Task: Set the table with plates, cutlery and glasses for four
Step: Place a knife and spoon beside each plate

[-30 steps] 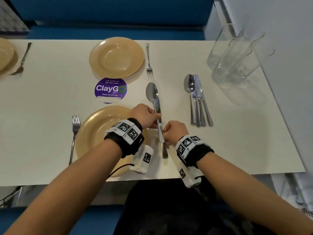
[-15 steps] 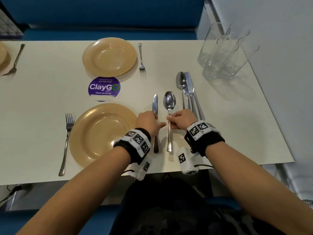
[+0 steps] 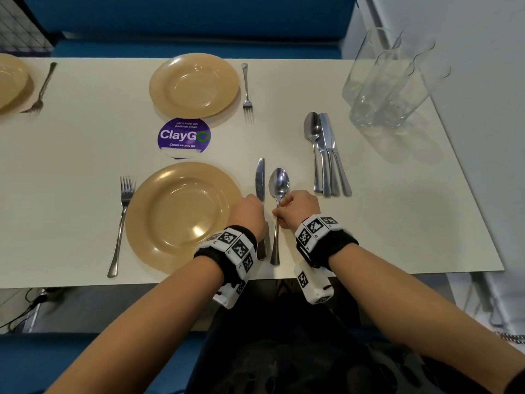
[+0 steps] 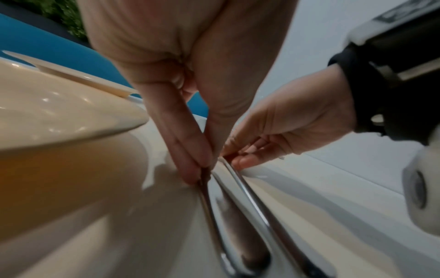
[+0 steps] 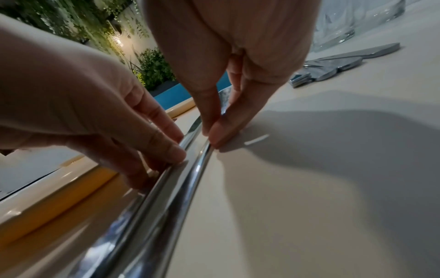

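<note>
A knife [image 3: 260, 177] and a spoon [image 3: 278, 184] lie side by side on the table, just right of the near tan plate [image 3: 181, 214]. My left hand [image 3: 251, 213] pinches the knife's handle [image 4: 207, 190] between thumb and fingertips. My right hand [image 3: 297, 207] pinches the spoon's handle [image 5: 202, 156] the same way. A fork [image 3: 122, 223] lies left of that plate. Across the table sit a second plate [image 3: 194, 85] and its fork [image 3: 247, 92].
Spare cutlery [image 3: 326, 155] lies in a bundle to the right. Several clear glasses [image 3: 389, 81] stand at the far right by the wall. A purple sticker [image 3: 184, 135] marks the table between the plates. A third plate [image 3: 10, 81] and fork [image 3: 41, 89] sit far left.
The knife and spoon, crossed together a second ago, now lie apart and parallel beside the plate. Both hands have slid nearer along the handles.
</note>
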Action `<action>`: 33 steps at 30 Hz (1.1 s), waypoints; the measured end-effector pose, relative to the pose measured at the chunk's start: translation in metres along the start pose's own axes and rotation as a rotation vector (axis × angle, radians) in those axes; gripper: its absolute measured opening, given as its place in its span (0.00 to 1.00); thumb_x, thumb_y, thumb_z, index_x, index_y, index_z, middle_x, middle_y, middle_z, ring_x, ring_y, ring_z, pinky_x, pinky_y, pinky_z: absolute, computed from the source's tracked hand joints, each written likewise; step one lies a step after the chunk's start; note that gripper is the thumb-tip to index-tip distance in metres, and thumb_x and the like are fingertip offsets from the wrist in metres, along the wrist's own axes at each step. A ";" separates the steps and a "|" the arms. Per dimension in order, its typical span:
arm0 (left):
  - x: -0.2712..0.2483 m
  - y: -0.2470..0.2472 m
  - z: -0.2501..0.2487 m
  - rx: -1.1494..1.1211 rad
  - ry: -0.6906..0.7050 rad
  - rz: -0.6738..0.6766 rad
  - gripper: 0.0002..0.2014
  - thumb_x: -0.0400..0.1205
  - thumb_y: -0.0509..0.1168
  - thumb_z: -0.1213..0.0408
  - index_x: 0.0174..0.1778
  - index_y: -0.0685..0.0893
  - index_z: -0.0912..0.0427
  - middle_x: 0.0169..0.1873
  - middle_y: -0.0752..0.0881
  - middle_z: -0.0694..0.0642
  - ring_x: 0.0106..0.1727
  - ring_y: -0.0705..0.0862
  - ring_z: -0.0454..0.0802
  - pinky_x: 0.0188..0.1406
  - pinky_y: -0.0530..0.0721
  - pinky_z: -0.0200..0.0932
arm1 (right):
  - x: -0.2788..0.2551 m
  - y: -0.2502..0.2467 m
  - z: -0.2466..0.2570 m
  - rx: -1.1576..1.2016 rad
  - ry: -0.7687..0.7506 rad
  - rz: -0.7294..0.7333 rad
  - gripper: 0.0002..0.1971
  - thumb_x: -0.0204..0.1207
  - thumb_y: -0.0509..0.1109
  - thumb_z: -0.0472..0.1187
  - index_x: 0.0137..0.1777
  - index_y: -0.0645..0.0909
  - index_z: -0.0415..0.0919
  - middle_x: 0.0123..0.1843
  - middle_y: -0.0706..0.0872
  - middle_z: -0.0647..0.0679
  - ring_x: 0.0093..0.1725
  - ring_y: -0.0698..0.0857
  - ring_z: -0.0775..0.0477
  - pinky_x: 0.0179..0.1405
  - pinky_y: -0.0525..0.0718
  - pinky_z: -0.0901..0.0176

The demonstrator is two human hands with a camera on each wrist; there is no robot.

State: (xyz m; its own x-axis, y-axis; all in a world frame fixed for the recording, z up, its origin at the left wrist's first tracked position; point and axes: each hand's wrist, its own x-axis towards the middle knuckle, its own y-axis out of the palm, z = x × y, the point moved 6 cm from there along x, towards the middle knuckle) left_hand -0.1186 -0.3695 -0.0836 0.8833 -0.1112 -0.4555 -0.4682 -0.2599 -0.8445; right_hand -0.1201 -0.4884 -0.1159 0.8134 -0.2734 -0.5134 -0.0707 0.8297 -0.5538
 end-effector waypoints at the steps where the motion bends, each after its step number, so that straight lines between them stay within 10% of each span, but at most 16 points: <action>1: -0.002 -0.001 0.000 0.018 0.014 -0.004 0.15 0.81 0.66 0.64 0.61 0.76 0.66 0.58 0.82 0.61 0.59 0.82 0.57 0.55 0.80 0.45 | -0.001 0.002 0.002 -0.001 -0.014 -0.007 0.15 0.63 0.80 0.34 0.29 0.76 0.48 0.41 0.90 0.37 0.41 0.91 0.37 0.46 0.89 0.41; 33: -0.019 0.002 0.009 0.083 0.068 0.008 0.08 0.83 0.62 0.68 0.52 0.82 0.66 0.52 0.86 0.61 0.55 0.85 0.56 0.49 0.81 0.43 | -0.021 0.016 0.011 -0.167 -0.113 0.010 0.16 0.66 0.78 0.37 0.55 0.84 0.38 0.53 0.90 0.40 0.54 0.88 0.41 0.59 0.84 0.52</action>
State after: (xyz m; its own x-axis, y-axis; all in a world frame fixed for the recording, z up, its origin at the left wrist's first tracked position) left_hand -0.1367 -0.3592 -0.0793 0.8776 -0.1790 -0.4448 -0.4735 -0.1787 -0.8625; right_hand -0.1319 -0.4644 -0.1066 0.8713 -0.2007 -0.4478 -0.1667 0.7373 -0.6547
